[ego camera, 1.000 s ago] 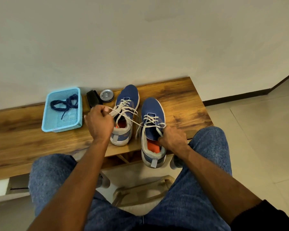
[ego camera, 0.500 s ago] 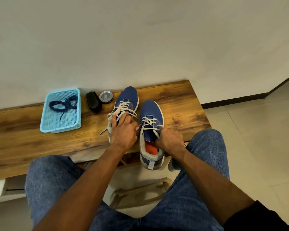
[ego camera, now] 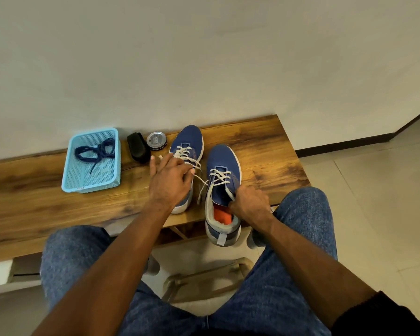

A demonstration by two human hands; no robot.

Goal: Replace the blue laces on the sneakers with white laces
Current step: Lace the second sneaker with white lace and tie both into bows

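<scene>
A: Lacing is being finished on both sneakers. The left hand point(ego camera: 171, 181) is being held spread, fingers straight, over the left sneaker point(ego camera: 186, 156), touching its white laces point(ego camera: 187, 155). The right sneaker point(ego camera: 222, 190) is being gripped at the collar by the right hand point(ego camera: 249, 206), fingers curled round its edge.

B: Where are the blue laces being kept?

A: In the blue basket point(ego camera: 92, 185), well to the left of the left hand.

B: What risk is being noted?

A: The heel of the right sneaker is being left overhanging the near edge of the bench point(ego camera: 264, 151), just below the right hand. It could probably be tipped off by a backward pull. A loose white end is hanging between the sneakers and could be snagged.

B: Is open room being left?

A: Bare bench is being left beyond the right hand. Beyond the left hand, a black object point(ego camera: 138, 147) and a round tin point(ego camera: 157, 140) are crowding the wall side.
</scene>
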